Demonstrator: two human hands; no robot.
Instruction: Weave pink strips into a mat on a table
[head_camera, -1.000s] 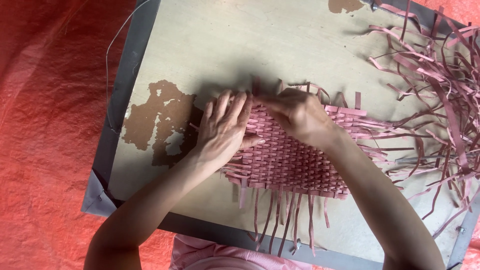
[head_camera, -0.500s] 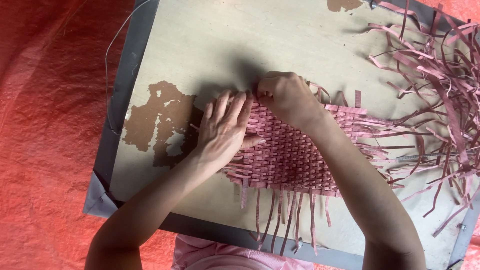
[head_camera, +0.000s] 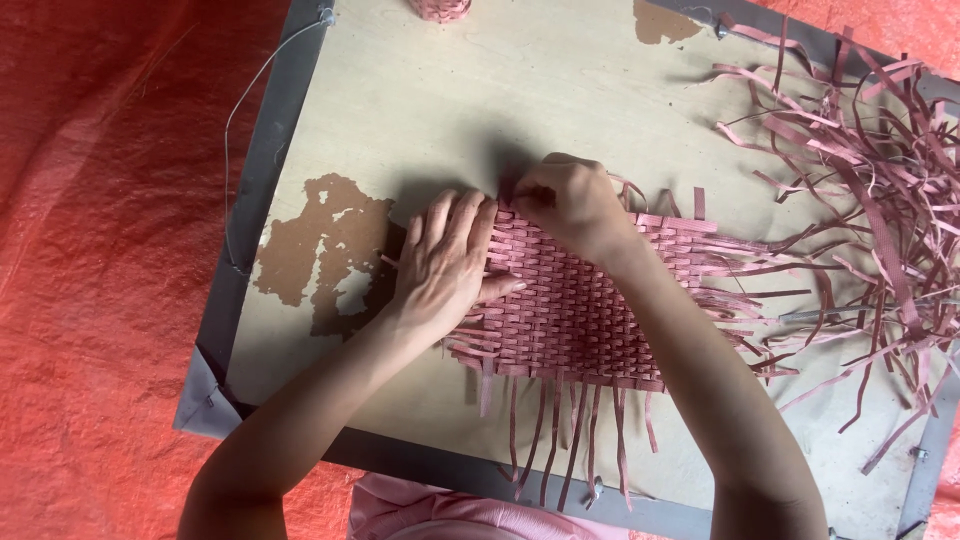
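- The red tarp (head_camera: 110, 250) covers the ground all around, and on it lies a pale wooden board (head_camera: 480, 90) with a grey frame (head_camera: 262, 190); this board carries the work. Its facing has peeled off in a brown patch (head_camera: 325, 245) near its left edge.
- A loose heap of pink strips (head_camera: 870, 190) sprawls over the board's right side, up toward its far right corner, with many long ends trailing to the right edge.
- The woven pink mat (head_camera: 580, 310) lies near the middle of the board, toward its near edge. A dense rectangle of it is already plaited; unwoven ends hang out toward the near edge and to the right (so the weave looks well begun but, in my judgement, far from finished, with much spare strip unused).
- The left hand (head_camera: 445, 265) lies flat and spread, palm down, on the mat's left part, pressing it against the board; it grips nothing.
- The right hand (head_camera: 570, 205) is curled at the mat's far left corner, its fingertips pinched on a strip end (head_camera: 510, 190) there.
- A small pink woven object (head_camera: 440, 8) shows at the board's far edge, cut off by the picture.
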